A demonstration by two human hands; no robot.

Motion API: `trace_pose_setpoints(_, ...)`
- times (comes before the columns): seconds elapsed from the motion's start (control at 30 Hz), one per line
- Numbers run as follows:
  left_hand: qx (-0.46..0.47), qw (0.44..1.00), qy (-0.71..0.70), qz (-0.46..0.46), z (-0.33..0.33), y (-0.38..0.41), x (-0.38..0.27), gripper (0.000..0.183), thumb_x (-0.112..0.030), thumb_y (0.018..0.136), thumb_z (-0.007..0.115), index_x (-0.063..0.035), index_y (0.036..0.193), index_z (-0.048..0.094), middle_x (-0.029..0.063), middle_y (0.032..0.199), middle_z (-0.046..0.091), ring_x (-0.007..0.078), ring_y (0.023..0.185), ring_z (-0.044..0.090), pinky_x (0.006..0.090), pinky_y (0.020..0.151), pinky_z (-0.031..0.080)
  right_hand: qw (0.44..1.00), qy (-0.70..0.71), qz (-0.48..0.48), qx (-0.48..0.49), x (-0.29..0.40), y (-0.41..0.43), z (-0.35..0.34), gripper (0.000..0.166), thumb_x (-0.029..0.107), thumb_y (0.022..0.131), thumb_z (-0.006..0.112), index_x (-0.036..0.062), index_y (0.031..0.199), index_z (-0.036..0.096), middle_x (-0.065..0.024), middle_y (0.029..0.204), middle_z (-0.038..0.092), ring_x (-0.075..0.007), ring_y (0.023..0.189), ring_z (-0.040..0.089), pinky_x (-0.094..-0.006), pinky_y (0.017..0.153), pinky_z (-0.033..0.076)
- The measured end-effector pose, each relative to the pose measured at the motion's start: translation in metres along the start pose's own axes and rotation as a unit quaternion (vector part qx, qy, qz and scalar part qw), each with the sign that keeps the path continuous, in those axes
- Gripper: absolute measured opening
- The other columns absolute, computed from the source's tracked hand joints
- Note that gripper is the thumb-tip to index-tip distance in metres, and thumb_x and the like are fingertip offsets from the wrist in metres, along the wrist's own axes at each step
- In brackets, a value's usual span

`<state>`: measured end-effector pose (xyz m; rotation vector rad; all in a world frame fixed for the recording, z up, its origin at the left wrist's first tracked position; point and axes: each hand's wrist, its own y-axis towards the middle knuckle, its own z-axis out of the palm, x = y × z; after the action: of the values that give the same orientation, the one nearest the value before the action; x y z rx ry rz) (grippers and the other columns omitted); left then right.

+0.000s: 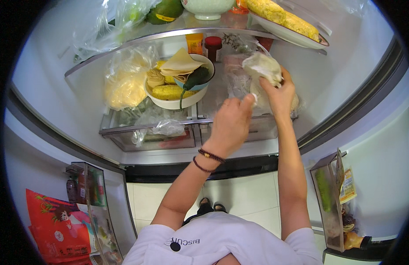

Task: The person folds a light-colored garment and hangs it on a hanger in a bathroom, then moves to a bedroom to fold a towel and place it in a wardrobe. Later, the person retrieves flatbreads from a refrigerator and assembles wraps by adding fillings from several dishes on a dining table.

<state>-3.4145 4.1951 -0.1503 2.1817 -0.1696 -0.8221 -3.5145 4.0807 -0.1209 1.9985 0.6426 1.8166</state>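
Note:
Inside an open refrigerator, my right hand (280, 91) grips a crumpled white bag (264, 68), its contents hidden. My left hand (229, 122) is just left of it with curled fingers; a small white piece (254, 98) shows at its fingertips. Clear plastic bags (236, 79) lie behind and beneath the hands. To the left, a white bowl (174, 105) holds corn cobs (171, 92) and a light brown swirled piece (154, 78). A smaller bowl (209, 63) rests on it with folded flat sheets (179, 63) and a dark green pepper (197, 78).
Overhead, a glass shelf (158, 34) carries a plate of corn (300, 38), a pale green bowl (207, 8) and a green-skinned fruit (164, 11). A red-lidded jar (213, 48) stands at the back. Drawers (237, 129) sit below. Open doors with loaded bins (327, 198) flank both sides.

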Motion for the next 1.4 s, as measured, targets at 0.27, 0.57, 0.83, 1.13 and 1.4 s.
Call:
trace_pose_setpoints(0.27,-0.068,0.993,-0.071,0.063,0.000,0.002,-0.013,0.023,0.002,0.084,0.052,-0.0058,0.105,0.045,0.0147,0.084,0.052,0.0331,0.078,0.049,0.0368,0.069,0.042,0.895,-0.365,-0.256,0.032,-0.035,0.044,0.036,0.059,0.013,0.060,0.073,0.0019,0.113,0.051,-0.0163,0.106,0.053,-0.0350,0.101,0.049,-0.0424,0.086,0.042)
trace_pose_setpoints(0.57,-0.087,0.929,-0.347,0.092,-0.058,-0.011,-0.036,0.023,0.003,0.082,0.054,-0.0048,0.104,0.052,0.0138,0.102,0.056,0.0297,0.091,0.055,0.0354,0.080,0.045,0.748,-0.505,-0.414,0.117,-0.060,0.071,0.069,0.037,0.012,0.075,0.056,0.0124,0.111,0.051,-0.0091,0.107,0.052,-0.0292,0.102,0.049,-0.0416,0.082,0.043)
trace_pose_setpoints(0.83,0.001,0.749,-0.627,0.213,-0.119,-0.029,-0.094,0.006,0.005,0.084,0.052,0.0020,0.087,0.056,0.0254,0.086,0.059,0.0359,0.069,0.061,0.0358,0.058,0.053,0.822,-0.452,-0.288,0.194,-0.036,0.052,0.061,0.050,0.018,0.067,0.071,0.0144,0.113,0.051,-0.0098,0.121,0.046,-0.0324,0.114,0.041,-0.0456,0.093,0.035)
trace_pose_setpoints(1.13,-0.028,0.692,-0.698,0.180,-0.129,-0.028,-0.113,0.006,0.004,0.080,0.059,0.0091,0.077,0.058,0.0267,0.079,0.061,0.0369,0.067,0.063,0.0402,0.060,0.055,0.802,-0.477,-0.346,0.094,-0.053,0.056,0.079,0.043,0.013,0.063,0.071,0.0104,0.103,0.056,-0.0091,0.105,0.051,-0.0292,0.101,0.047,-0.0422,0.080,0.039)
trace_pose_setpoints(1.4,0.059,0.623,-0.761,0.171,-0.139,-0.031,-0.104,0.010,0.003,0.080,0.061,0.0134,0.081,0.059,0.0315,0.090,0.060,0.0418,0.080,0.064,0.0436,0.065,0.056,0.856,-0.408,-0.296,0.114,-0.034,0.037,0.076,0.042,0.017,0.068,0.071,0.0093,0.106,0.056,-0.0091,0.106,0.052,-0.0278,0.103,0.047,-0.0426,0.085,0.035)
